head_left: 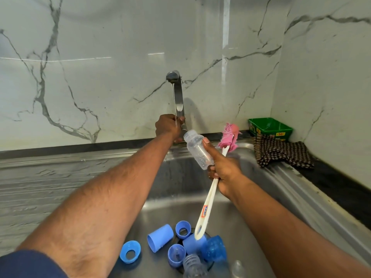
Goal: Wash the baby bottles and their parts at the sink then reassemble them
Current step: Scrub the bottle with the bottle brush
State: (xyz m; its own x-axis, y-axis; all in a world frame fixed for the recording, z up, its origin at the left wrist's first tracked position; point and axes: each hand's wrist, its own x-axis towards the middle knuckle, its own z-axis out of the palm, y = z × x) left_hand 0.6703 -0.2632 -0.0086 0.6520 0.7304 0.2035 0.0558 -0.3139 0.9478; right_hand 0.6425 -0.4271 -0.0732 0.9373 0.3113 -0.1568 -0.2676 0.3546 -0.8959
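Note:
My right hand (224, 169) grips a clear baby bottle (196, 148) and the white handle of a bottle brush (208, 205) together over the sink; the brush's pink head (229, 138) points toward the back wall. My left hand (167, 127) is curled round the base of the steel tap (177, 93), from which a thin stream of water runs. On the basin floor lie several blue caps and collars (160, 237), a second clear bottle (192, 265) and a clear teat (237, 268).
The steel sink (176, 177) has a ribbed drainboard (40, 187) on the left. A checked cloth (281, 153) and a green box (270, 128) sit in the back right corner. Marble walls close off the back and right.

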